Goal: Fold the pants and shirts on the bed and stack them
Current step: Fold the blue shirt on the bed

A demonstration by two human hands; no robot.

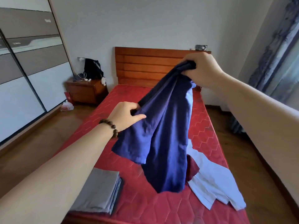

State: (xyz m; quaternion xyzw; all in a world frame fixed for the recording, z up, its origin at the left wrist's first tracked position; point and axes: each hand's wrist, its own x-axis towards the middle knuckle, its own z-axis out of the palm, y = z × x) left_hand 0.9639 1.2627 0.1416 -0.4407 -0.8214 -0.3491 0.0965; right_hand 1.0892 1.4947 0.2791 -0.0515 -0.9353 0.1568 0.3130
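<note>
over a red mattress at mid-frame, a person lifts a navy garment to start its fold.

from the left: a folded grey stack lies at the lower left of the bed. the left hand, beaded bracelet at the wrist, pinches one edge of the navy cloth at centre frame, thumb over fingers. the cloth hangs between both hands, its hem just above the mattress. the right hand, raised higher at upper right with the forearm reaching in from the frame's edge, clenches a bunched edge of the same garment. below, at lower right, a white shirt and a dark red piece lie unfolded. the step looks like opening and sorting out the garment; next it likely needs levelling the hands, spreading it flat on the bare mattress, then folding.
</note>
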